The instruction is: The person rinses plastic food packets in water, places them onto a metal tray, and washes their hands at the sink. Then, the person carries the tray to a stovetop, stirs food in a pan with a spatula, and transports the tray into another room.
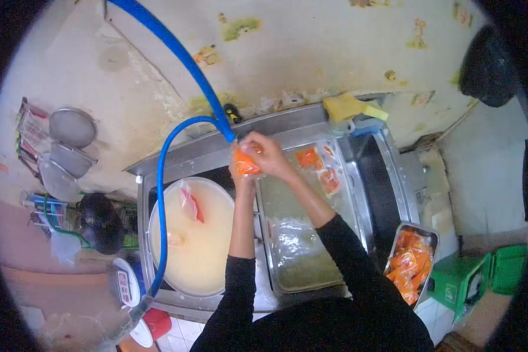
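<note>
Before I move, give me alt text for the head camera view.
Two bare hands, left and right, hold an orange packet over a metal sink unit. A basin of cloudy liquid stands left; a shallow water-filled tray with more packets lies right. A blue hose hangs nearby, and orange packets fill another tray.

Above the metal sink (311, 246), the head camera faces forward and down, taking in the wall (334, 53) beyond it.
</note>
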A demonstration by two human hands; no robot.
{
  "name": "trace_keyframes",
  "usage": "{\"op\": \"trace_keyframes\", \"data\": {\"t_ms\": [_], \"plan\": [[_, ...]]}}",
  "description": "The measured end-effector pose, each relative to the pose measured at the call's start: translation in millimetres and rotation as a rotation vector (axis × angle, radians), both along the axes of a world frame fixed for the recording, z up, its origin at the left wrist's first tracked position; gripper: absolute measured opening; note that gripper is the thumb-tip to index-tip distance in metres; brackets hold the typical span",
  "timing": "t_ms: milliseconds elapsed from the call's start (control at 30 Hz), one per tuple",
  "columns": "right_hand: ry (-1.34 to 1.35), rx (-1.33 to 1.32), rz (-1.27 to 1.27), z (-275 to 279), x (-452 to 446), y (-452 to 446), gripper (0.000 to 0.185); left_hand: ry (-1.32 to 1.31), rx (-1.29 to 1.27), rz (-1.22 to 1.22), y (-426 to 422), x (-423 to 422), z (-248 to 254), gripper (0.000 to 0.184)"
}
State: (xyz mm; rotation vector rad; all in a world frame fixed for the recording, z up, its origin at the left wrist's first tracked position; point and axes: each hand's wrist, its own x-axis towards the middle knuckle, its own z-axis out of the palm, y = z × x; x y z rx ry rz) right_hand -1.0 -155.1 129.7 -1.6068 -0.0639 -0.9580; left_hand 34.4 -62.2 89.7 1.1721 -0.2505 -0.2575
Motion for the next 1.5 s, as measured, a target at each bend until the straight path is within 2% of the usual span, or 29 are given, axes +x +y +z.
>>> {"op": "trace_keyframes", "data": {"t_ms": [67,133,200,267,300,367,400,467,533,600,633,667,700,767,833,967,1033,1100,1133,1167,1200,1233,1267,1300,1333,1367,1400,1467,1500], "plan": [[0.141,-0.008,-0.098,-3,3,6,0.019,-0.016,-0.151,-0.083,-5,-9,1,0.036],[0.318,-0.124,-0.284,-7,4,7,0.021,0.152,-0.411,-0.151,-1,-1,1,0.036],[0.533,-0.033,-0.307,-4,4,17,0.024,0.288,-0.456,-0.368,4,18,-1,0.036],[0.394,0.135,-0.260,-2,-2,27,0.024,0.364,-0.514,-0.213,-3,2,22,0.037],[0.398,0.143,-0.291,-12,5,32,0.024,0.379,-0.508,-0.241,1,10,14,0.037],[0.075,0.126,-0.180,-39,20,41,0.036,0.298,-0.547,-0.441,15,34,-12,0.036],[0.078,0.130,-0.196,-39,13,46,0.036,0.307,-0.543,-0.455,18,35,-19,0.036],[0.278,-0.094,-0.481,-24,-3,51,0.026,0.289,-0.552,-0.420,19,34,-27,0.042],[0.310,-0.132,-0.503,-15,-7,45,0.029,0.372,-0.438,-0.377,3,3,11,0.039],[0.034,0.046,-0.277,-35,15,45,0.014,0.294,-0.278,0.002,3,-8,15,0.041],[0.045,0.049,-0.308,-29,9,45,0.014,0.290,-0.442,-0.275,11,10,-7,0.034],[0.159,0.055,-0.248,-13,0,45,0.015,0.306,-0.449,-0.351,16,22,-17,0.032],[0.276,0.068,-0.183,0,-10,44,0.019,0.338,-0.419,-0.319,22,26,-22,0.030],[0.265,0.038,-0.172,18,-26,35,0.017,0.415,-0.271,-0.150,37,36,-33,0.027],[0.283,-0.064,-0.044,6,-17,25,0.012,0.504,-0.122,-0.016,54,47,-45,0.023],[0.447,-0.181,-0.289,-19,-35,12,0.013,0.594,0.074,-0.043,71,31,-58,0.016],[0.534,-0.058,-0.113,-11,-83,4,0.013,0.567,0.150,-0.240,79,14,-59,0.014],[0.699,0.019,-0.127,12,-143,-9,0.018,0.603,0.193,-0.151,78,3,-68,0.014],[0.722,0.227,-0.115,17,-172,-15,0.015,0.631,0.234,-0.072,78,-1,-75,0.014],[0.459,-0.191,-0.439,-18,-187,-25,0.017,0.551,0.223,-0.199,90,7,-93,0.014],[0.662,0.228,-0.170,15,-233,-38,0.019,0.560,0.218,-0.186,88,-7,-88,0.014],[0.652,0.010,-0.391,-4,-262,-47,0.023,0.385,0.363,-0.138,80,-32,-72,0.016],[0.816,0.211,-0.384,19,-294,-55,0.027,0.205,0.507,-0.092,76,-46,-63,0.018],[0.977,0.413,-0.385,43,-327,-62,0.031,0.206,0.563,-0.299,85,-37,-73,0.022],[1.081,0.207,-0.520,55,-354,-67,0.032,0.215,0.570,-0.282,86,-45,-75,0.022],[1.213,-0.125,-0.695,54,-378,-71,0.032,-0.021,0.638,-0.412,84,-54,-78,0.023],[1.318,-0.253,-0.763,26,-407,-83,0.038,-0.262,0.706,-0.538,79,-61,-77,0.025],[1.374,-0.341,-0.770,8,-439,-93,0.041,-0.752,0.897,-0.676,76,-69,-83,0.038],[1.426,-0.334,-0.748,-12,-455,-102,0.043,-0.817,0.992,-0.713,73,-75,-81,0.050]]}}
